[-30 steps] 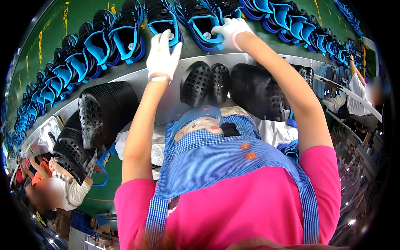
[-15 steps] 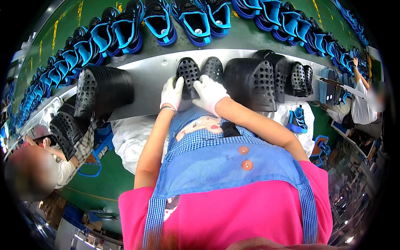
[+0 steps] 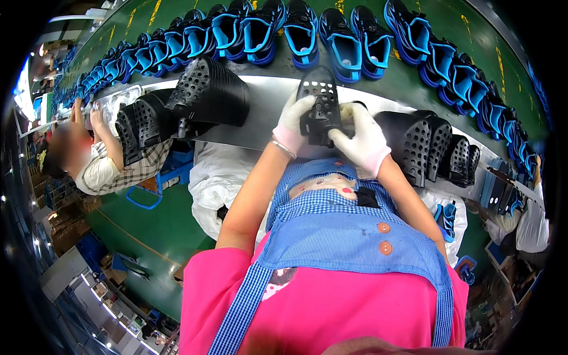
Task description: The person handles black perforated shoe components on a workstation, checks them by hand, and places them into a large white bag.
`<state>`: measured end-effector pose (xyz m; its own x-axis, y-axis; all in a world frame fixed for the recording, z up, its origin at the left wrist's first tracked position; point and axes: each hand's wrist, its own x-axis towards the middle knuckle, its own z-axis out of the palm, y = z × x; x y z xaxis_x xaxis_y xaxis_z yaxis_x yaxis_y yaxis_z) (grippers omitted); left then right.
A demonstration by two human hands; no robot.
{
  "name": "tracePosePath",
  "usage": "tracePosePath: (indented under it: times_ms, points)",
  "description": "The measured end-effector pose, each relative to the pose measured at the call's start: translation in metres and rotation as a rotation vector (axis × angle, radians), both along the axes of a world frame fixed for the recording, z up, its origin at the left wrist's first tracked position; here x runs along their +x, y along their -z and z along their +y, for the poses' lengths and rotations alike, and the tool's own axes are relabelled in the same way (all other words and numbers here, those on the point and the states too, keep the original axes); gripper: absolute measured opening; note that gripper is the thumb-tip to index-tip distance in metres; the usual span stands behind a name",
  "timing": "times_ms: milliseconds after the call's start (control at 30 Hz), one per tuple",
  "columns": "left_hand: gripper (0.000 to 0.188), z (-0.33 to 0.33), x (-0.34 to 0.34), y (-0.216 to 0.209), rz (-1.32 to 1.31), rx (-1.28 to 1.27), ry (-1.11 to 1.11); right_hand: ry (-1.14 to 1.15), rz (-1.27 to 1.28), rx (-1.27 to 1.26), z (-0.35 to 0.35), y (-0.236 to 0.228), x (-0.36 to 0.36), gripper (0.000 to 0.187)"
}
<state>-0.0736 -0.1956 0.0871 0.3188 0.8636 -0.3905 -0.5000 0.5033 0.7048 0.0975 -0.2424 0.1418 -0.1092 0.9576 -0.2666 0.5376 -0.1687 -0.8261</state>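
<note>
A black plastic shoe insert (image 3: 320, 106) with rows of round holes is held up over the metal ledge. My left hand (image 3: 296, 115), in a white glove, grips its left side with the fingers closed. My right hand (image 3: 359, 133), also gloved, has its thumb pressed against the insert's lower right edge. Part of another dark piece shows behind the right hand, mostly hidden by it. Nested stacks of similar inserts lie on both sides: a left stack (image 3: 216, 94) and a right stack (image 3: 405, 142).
Black and blue sneakers (image 3: 260, 35) stand in a long curved row beyond the metal ledge (image 3: 251, 133). White plastic bags (image 3: 219, 177) hang below it. A seated person (image 3: 103, 160) is at the left, another person (image 3: 535, 219) at the far right. One sneaker (image 3: 445, 220) lies lower right.
The perforated insert has been lifted off the ledge and is now between both hands. The view has swung, so the surroundings appear further right.
</note>
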Motion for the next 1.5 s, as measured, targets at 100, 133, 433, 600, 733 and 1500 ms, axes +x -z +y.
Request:
tracePosePath:
  times_ms: [100,133,433,600,733,1500]
  points:
    - [0.034,0.011,0.009,-0.005,-0.312,-0.178,0.009,0.094,0.111,-0.012,0.008,-0.012,-0.002,0.047]
    - [0.034,0.014,0.01,-0.007,-0.314,-0.25,0.022,0.103,0.216,-0.09,0.014,-0.028,-0.003,0.05]
    - [0.042,0.05,0.054,0.0,0.069,-0.028,-0.074,0.119,-0.331,-0.185,0.06,-0.025,0.003,0.059]
    - [0.058,0.077,0.068,0.018,0.205,-0.123,0.106,0.065,-0.52,-0.184,0.098,-0.011,0.026,0.052]
    - [0.041,0.094,0.05,0.053,0.939,0.526,0.259,-0.119,-0.69,-0.254,0.138,-0.011,0.045,0.048]
    - [0.04,0.165,0.086,0.117,1.23,0.562,1.081,0.071,-0.746,-0.237,0.23,0.135,0.004,0.038]
